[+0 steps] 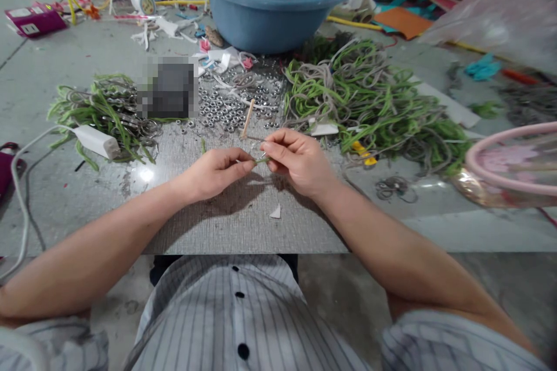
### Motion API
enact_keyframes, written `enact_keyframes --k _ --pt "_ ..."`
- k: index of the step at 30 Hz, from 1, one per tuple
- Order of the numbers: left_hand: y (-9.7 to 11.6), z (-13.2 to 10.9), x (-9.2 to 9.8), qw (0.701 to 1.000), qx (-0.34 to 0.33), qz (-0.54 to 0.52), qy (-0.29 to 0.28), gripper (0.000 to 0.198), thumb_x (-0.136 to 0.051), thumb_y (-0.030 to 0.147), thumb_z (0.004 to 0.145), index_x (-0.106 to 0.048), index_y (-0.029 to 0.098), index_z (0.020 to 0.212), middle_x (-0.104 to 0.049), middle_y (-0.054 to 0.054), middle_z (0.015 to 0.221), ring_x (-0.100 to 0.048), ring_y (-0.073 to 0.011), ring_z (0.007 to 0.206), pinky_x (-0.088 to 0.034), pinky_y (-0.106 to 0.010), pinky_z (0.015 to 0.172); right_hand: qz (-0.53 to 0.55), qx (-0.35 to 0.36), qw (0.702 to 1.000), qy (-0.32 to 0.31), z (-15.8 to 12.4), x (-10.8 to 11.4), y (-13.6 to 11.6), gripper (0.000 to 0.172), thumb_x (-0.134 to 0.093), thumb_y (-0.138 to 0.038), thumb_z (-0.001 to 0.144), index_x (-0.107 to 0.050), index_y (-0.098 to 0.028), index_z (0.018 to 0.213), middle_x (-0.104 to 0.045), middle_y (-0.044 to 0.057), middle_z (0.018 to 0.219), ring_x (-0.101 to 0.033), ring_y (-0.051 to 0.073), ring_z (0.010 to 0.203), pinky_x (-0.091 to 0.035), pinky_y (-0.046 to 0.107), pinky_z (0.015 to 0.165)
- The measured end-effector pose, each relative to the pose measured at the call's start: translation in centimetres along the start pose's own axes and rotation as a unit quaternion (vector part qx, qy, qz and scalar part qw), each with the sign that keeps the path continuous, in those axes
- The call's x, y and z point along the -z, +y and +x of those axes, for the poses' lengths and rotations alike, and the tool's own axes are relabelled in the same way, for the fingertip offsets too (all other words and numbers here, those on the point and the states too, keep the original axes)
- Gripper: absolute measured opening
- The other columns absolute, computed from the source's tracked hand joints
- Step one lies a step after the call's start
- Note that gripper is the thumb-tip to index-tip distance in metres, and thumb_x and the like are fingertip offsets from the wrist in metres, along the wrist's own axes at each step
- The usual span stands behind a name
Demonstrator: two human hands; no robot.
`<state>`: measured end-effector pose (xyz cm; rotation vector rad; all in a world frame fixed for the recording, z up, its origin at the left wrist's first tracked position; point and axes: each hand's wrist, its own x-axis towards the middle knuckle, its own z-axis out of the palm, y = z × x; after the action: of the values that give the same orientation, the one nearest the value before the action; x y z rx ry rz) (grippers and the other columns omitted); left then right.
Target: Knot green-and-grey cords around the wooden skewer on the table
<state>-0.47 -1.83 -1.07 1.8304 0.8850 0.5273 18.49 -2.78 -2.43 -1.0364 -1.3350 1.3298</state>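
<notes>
Over the near middle of the table, my left hand (221, 171) pinches a short green cord (262, 160) between thumb and fingertips. My right hand (301, 161) is closed at the cord's other side, its thumb and fingers pinching the cord and a thin, shiny ring-like piece (261, 154). The fingers partly cover both pieces. Just beyond the hands a small wooden stick (248, 117) leans up beside many loose metal beads (226, 113). To the right lies a large tangle of green and grey cords (369, 93); a smaller corded bundle with metal rings (102, 110) lies left.
A blue basin (278, 14) stands at the back. A white adapter (96, 142) with its cable lies on the left. At the right edge is a pink-rimmed object (500, 142). A white scrap (275, 211) lies near the table's front edge.
</notes>
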Motion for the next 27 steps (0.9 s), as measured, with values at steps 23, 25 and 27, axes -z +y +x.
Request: enact_keyframes --k 23,25,27 --pt "0.21 -0.35 0.35 0.958 0.06 -0.279 -0.039 0.032 -0.069 0.046 0.077 -0.062 0.015 0.076 -0.027 0.01 0.046 -0.021 -0.0043 0.041 -0.013 -0.022 0.042 -0.088 -0.013 0.992 -0.095 -0.33 -0.29 -0.55 0.022 -0.068 -0.038 0.075 -0.057 -0.019 0.072 -0.053 -0.005 0.058 -0.043 0.007 0.05 -0.033 0.023 0.049" --pt "0.14 -0.27 0.26 0.957 0.064 -0.279 -0.042 0.039 -0.072 0.053 0.075 -0.062 0.015 0.075 -0.025 0.01 0.045 -0.019 -0.0042 0.04 -0.011 -0.022 0.04 -0.087 -0.011 0.992 -0.092 -0.4 -0.37 -0.55 0.024 -0.07 -0.04 0.074 -0.056 -0.02 0.074 -0.052 -0.005 0.06 -0.043 0.007 0.051 -0.034 0.024 0.05" --pt "0.13 -0.19 0.11 0.952 0.069 -0.294 -0.043 0.043 -0.074 0.056 0.072 -0.062 0.015 0.076 -0.026 0.011 0.045 -0.018 -0.0039 0.04 -0.011 -0.022 0.039 -0.078 -0.011 0.993 -0.085 -0.4 -0.49 -0.51 0.027 -0.071 -0.042 0.073 -0.055 -0.02 0.075 -0.053 -0.005 0.062 -0.045 0.008 0.053 -0.036 0.024 0.051"
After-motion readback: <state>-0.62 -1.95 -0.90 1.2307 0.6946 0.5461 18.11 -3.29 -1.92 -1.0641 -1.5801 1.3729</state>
